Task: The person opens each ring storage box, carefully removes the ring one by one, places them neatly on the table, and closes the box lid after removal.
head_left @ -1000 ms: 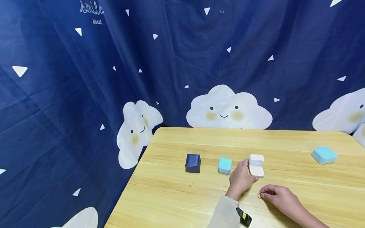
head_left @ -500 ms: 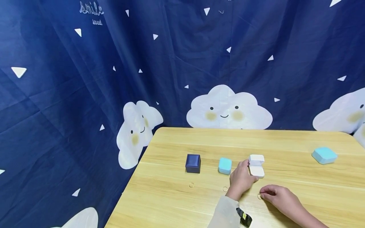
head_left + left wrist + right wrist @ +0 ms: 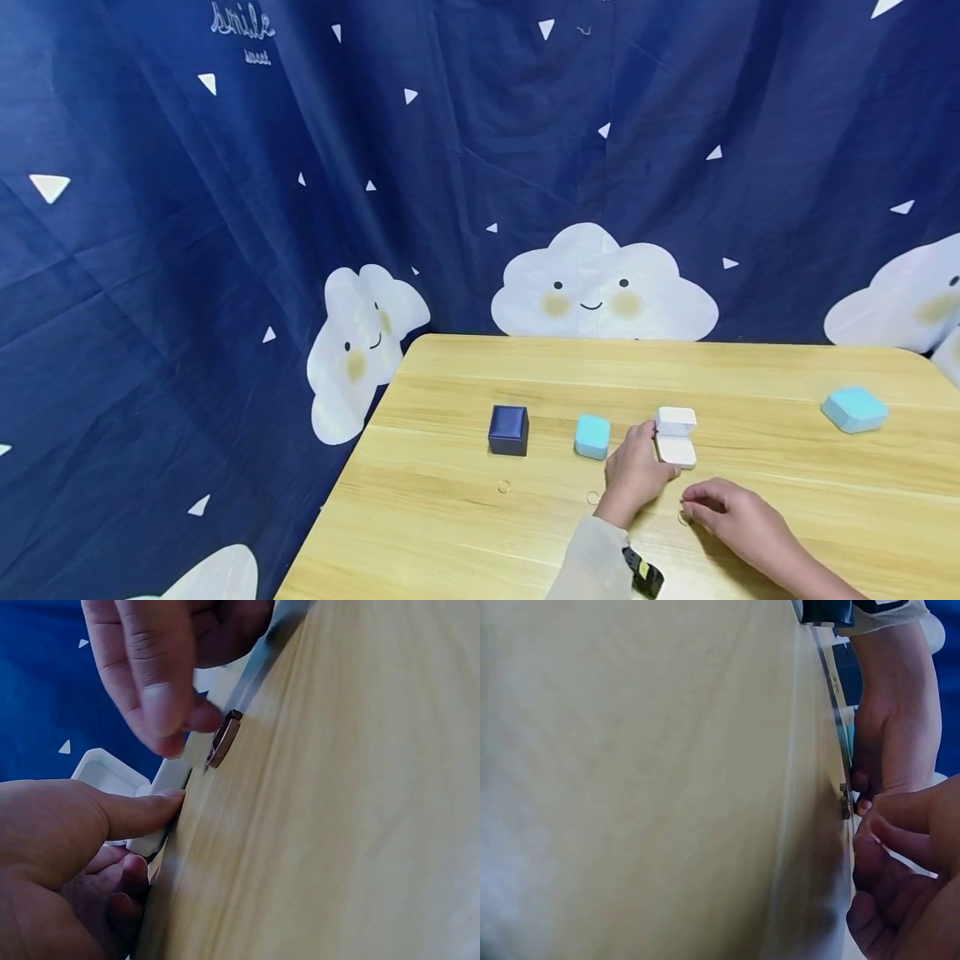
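The left hand (image 3: 633,472) grips the lid-raised, white, rounded box (image 3: 677,452); one thin, gold-coloured metal ring (image 3: 226,741) is to the near side of it, by the curled fingertips of the closer right hand (image 3: 731,512); whether these pinch the ring cannot be told.

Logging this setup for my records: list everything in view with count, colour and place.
Navy box: 1, dark blue, leftmost box.
Rounded boxes: 2, light blue, one right of the navy box, another at far right.
Open box: 1, white, between the rounded boxes.
Rings: 3, gold-toned, one each in front of the navy, left rounded and open boxes.
Table: 1, light wood, beneath these.
Backdrop: count unclear, dark blue with white clouds, triangles and lettering, behind.
Sleeve: 1, pale, left arm.
Wristband: 1, black and yellow, at the sleeve.
Left hand: 1, bare, holding the open box.
Right hand: 1, bare, at the rightmost ring.
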Demonstrator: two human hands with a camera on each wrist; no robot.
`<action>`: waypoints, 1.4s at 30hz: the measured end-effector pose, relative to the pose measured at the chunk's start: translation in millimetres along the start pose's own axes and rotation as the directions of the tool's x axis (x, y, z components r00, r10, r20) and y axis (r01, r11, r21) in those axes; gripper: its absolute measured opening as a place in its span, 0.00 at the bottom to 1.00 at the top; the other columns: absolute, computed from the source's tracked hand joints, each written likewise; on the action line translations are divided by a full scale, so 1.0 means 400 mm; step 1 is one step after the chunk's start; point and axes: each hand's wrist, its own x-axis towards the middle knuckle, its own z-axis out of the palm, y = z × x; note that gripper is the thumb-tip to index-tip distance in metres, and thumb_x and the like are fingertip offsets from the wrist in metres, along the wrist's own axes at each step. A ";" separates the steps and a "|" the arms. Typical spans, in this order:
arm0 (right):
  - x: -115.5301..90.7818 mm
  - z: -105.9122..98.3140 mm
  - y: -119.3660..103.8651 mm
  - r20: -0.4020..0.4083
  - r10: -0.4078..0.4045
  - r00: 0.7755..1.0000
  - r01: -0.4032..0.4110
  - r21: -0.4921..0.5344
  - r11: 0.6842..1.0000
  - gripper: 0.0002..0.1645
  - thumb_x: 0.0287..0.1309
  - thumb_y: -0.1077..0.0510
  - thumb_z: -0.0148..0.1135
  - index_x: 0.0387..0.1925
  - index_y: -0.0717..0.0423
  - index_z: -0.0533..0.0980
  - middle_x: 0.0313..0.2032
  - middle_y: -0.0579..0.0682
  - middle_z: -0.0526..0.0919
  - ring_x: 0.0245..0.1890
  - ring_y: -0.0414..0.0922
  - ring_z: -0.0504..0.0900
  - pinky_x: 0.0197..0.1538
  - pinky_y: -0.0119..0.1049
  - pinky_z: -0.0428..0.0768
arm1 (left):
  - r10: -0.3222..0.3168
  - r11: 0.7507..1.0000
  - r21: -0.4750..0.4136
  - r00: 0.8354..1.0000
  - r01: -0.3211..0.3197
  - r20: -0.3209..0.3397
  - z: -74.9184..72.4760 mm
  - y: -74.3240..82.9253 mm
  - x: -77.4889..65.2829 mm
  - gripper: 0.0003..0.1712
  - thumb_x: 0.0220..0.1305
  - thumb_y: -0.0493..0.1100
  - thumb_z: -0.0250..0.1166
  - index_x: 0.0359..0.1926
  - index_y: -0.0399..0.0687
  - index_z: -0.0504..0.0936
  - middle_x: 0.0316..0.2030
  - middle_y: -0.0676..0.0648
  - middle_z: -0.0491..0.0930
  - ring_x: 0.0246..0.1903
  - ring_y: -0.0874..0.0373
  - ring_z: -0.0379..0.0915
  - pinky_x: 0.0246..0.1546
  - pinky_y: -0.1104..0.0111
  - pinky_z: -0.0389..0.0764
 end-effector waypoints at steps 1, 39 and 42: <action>0.003 -0.002 -0.001 -0.015 -0.005 1.000 0.005 0.000 1.000 0.04 0.55 0.54 0.74 0.33 0.40 0.85 0.35 0.37 0.86 0.34 0.26 0.77 0.36 0.33 0.78 | 0.000 1.000 -0.001 1.000 0.000 0.002 -0.001 0.000 -0.001 0.41 0.47 0.54 0.81 0.64 0.68 0.75 0.52 0.64 0.78 0.49 0.65 0.78 0.44 0.67 0.74; 0.235 -0.094 0.032 0.067 0.078 0.995 -0.097 0.348 0.933 0.35 0.74 0.43 0.53 0.68 0.66 0.66 0.60 0.66 0.72 0.24 0.43 0.76 0.32 0.35 0.81 | -0.003 0.999 -0.039 1.000 0.003 0.020 -0.003 0.003 -0.001 0.42 0.46 0.52 0.81 0.64 0.69 0.74 0.51 0.65 0.78 0.47 0.64 0.78 0.47 0.65 0.74; 0.236 -0.088 0.038 0.079 0.085 0.993 -0.107 0.344 0.933 0.36 0.74 0.42 0.53 0.68 0.65 0.67 0.59 0.65 0.73 0.24 0.44 0.76 0.30 0.35 0.78 | -0.004 0.999 -0.038 1.000 0.005 0.020 -0.002 0.003 -0.001 0.42 0.46 0.52 0.81 0.64 0.69 0.74 0.51 0.64 0.78 0.47 0.65 0.78 0.46 0.65 0.74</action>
